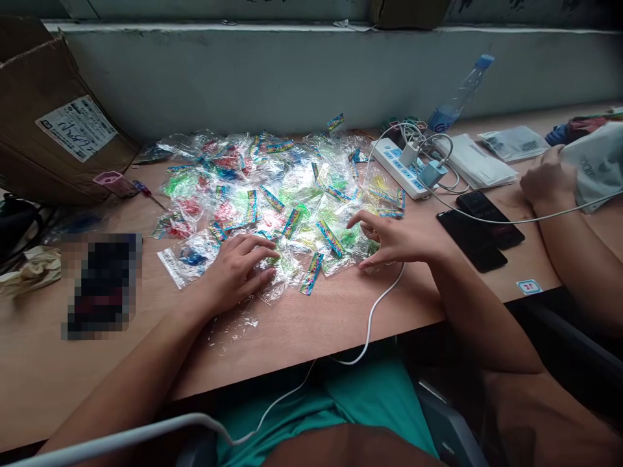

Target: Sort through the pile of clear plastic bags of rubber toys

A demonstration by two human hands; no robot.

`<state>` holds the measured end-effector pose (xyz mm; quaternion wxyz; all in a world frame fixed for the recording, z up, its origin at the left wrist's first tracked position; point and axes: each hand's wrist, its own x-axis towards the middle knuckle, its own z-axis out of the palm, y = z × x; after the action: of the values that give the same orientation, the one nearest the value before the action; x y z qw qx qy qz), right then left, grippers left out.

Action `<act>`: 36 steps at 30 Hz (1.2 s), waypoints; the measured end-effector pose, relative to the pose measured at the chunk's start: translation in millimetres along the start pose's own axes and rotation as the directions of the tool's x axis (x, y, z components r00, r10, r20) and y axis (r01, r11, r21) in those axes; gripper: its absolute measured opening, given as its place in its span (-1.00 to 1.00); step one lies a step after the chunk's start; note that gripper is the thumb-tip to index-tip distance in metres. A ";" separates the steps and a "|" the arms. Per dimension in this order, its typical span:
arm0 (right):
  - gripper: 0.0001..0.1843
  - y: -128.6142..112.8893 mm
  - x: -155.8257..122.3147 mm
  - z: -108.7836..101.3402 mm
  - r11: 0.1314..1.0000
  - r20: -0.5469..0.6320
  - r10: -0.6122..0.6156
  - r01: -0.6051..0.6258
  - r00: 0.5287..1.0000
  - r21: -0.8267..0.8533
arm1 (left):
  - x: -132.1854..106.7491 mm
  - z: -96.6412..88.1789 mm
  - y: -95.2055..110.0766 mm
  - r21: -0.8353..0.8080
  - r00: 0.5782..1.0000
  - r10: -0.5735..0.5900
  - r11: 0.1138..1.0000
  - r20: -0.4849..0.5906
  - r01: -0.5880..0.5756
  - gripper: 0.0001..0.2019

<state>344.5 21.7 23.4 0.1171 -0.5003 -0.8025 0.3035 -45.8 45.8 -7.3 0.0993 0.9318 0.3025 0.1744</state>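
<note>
A heap of small clear plastic packets covers the middle of the table, with red, green, yellow and blue contents I cannot make out. Many carry narrow blue-and-yellow printed strips. My left hand rests on the near left edge of the heap, fingers stretched over the packets. Beside it lies a clear packet with something dark blue inside. At the near right edge hovers my right hand, thumb and fingers spread apart, with nothing visibly held. A strip-topped packet with green contents is close to its fingertips.
A cardboard box and a screwdriver are at left. A white power strip, a tilted bottle and dark phones stand or lie right. A white cable crosses the table edge. Far right, another person's hand touches a bag.
</note>
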 end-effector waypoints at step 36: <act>-0.52 -5.2 16.0 8.7 0.677 -0.634 0.255 0.333 0.731 0.656 | -0.8 2.2 8.0 0.078 0.992 0.056 0.996 -0.115 -0.047 -0.76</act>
<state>328.9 30.7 17.8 0.6000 -0.4652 -0.5206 0.3906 -41.3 38.7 -7.2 0.0418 0.9305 0.2901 0.2197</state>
